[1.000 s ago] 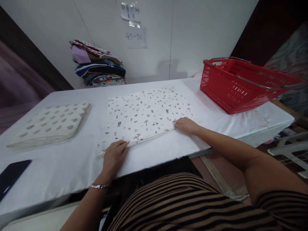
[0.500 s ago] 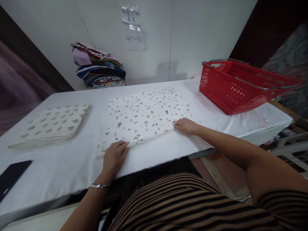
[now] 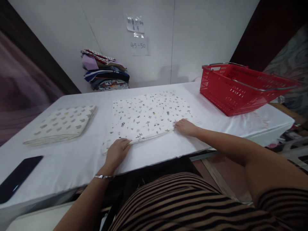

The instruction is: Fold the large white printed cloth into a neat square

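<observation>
- Cloth, white with small dark motifs, lies flat in the middle of the table, its near edge running close to the table's front edge.
- Left hand rests on the cloth's near left corner, fingers curled onto the hem; whether they pinch it or only press, I cannot tell.
- Right hand sits at the near right corner, fingers together on the edge, seemingly holding it down so the cloth stays taut and square.
- Folded cloth lies well apart to the left; a phone sits nearer the front left corner.
- Red basket stands at the far right, apart from the cloth.
- Stack of fabrics leans at the wall behind.
- Bare tabletop shows beyond the cloth's far edge and on both sides.
</observation>
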`<act>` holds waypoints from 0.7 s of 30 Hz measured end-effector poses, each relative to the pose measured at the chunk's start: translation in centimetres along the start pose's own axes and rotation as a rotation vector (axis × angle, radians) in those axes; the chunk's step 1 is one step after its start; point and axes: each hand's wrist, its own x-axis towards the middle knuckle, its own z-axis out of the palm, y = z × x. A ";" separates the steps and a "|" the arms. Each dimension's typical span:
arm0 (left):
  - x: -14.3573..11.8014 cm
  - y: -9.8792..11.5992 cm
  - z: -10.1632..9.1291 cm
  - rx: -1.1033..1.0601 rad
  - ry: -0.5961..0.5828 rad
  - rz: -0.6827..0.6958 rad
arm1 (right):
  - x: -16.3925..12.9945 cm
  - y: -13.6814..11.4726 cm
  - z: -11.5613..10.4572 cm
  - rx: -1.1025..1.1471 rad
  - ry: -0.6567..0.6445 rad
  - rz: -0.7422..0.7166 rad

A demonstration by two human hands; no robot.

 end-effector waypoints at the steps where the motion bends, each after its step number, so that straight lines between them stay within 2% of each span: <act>1: 0.1 -0.1 -0.1 -0.001 -0.016 -0.012 | 0.0 0.2 0.0 0.018 -0.001 -0.004; 5: 0.4 -0.1 -0.6 0.002 -0.057 -0.050 | -0.6 1.2 -0.2 0.103 -0.014 -0.031; 10: 0.6 0.8 -0.8 0.052 -0.084 0.048 | -1.6 1.5 -0.4 0.155 -0.068 -0.068; 17: 0.2 1.9 0.3 0.151 0.014 0.095 | -1.9 1.3 -0.6 0.196 -0.076 -0.052; 21: 1.2 4.0 1.4 0.156 0.040 0.151 | -1.8 1.6 -0.6 0.208 -0.093 -0.063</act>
